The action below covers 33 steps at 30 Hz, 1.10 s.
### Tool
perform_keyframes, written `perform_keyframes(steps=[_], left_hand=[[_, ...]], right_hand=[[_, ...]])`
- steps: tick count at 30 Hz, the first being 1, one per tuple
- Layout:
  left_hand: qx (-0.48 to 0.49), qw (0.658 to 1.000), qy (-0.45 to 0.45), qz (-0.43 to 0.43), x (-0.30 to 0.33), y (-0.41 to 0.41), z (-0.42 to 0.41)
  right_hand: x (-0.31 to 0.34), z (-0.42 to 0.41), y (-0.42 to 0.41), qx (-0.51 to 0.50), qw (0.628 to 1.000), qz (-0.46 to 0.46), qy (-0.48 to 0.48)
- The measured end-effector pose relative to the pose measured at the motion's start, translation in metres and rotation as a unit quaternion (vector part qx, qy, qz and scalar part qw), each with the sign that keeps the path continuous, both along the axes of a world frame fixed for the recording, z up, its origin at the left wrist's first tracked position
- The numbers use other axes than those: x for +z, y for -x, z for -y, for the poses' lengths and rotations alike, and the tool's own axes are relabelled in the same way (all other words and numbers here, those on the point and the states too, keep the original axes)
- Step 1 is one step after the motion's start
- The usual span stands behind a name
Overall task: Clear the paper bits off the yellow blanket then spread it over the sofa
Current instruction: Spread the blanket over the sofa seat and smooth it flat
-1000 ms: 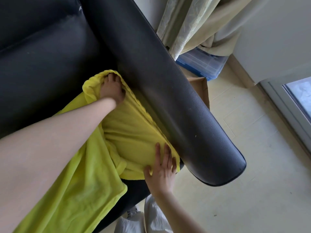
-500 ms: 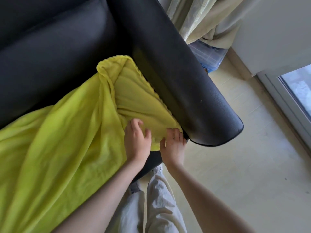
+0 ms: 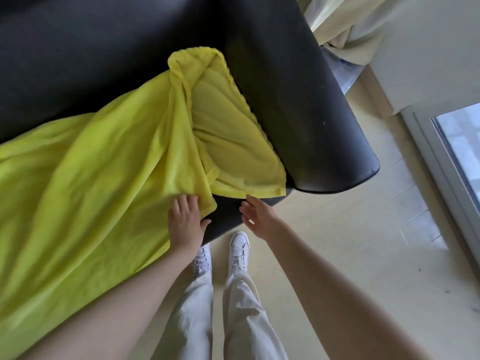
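Yellow blanket [image 3: 98, 183] lies on the seat of the black sofa [image 3: 85, 61], its long axis running along the seat from the hands' end off to the left, where it leaves the picture. The near long edge hangs over the front of the seat, left of the left hand. Beyond the hands the blanket's end reaches the base of the sofa's armrest [image 3: 306, 105], and one corner is bunched and turned up against the backrest at the far end. A thick fold runs from that bunched corner back toward the left hand, splitting the cloth into a flatter panel beside the armrest and the long creased stretch to the left. Left hand [image 3: 185, 222] rests palm down on the blanket's near edge at the foot of that fold, fingers [image 3: 183, 203] loosely extended on the cloth, thumb lying on the bare black seat front; whether it pinches any cloth cannot be told. Right hand [image 3: 255, 216] is open and holds nothing, fingers spread slightly, its fingertips just beside the hem of the panel (contact with the hem not resolvable). Below the hands: white shoes [image 3: 239, 249] and light trousers [image 3: 215, 313] on a pale tiled floor [image 3: 350, 242].
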<state>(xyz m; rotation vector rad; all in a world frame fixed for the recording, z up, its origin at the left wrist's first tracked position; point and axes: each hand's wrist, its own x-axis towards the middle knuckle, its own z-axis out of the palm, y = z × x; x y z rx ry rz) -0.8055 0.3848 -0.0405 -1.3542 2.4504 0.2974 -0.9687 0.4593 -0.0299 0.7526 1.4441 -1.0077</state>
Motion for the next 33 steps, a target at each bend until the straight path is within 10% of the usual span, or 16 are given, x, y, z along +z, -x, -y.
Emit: perform_keyframes(steps=[6,14,19,22,25,27,30,33], left_hand=[[0.075,0.977,-0.048,-0.193,0.004,-0.002,0.025],[0.488,0.780,0.187,-0.343,0.083,-0.005,0.170],[0.345,0.883,0.194,-0.251,0.081,0.010,0.157],[0.187,0.922,0.052,-0.334,0.058,0.017,0.096],[0.269,0.925,-0.132,-0.233,0.032,0.021,0.044],[0.476,0.812,-0.252,-0.224,0.019,0.024,0.029],[0.707,0.528,-0.300,-0.363,0.013,0.022,0.035],[0.744,0.423,-0.257,-0.449,0.019,0.009,0.054]], right_hand=[[-0.008,0.013,-0.004,-0.040,0.998,-0.051,-0.017],[0.003,0.013,-0.007,-0.092,0.996,0.011,0.020],[0.001,0.014,-0.012,-0.036,0.998,0.053,0.018],[0.001,0.019,-0.015,-0.007,0.998,0.057,0.017],[0.003,0.027,-0.016,0.021,0.998,0.054,0.017],[0.003,0.034,-0.017,0.032,0.998,0.047,0.017],[0.002,0.043,-0.017,0.003,0.999,0.029,0.019],[0.005,0.041,-0.016,-0.065,0.998,0.015,-0.001]])
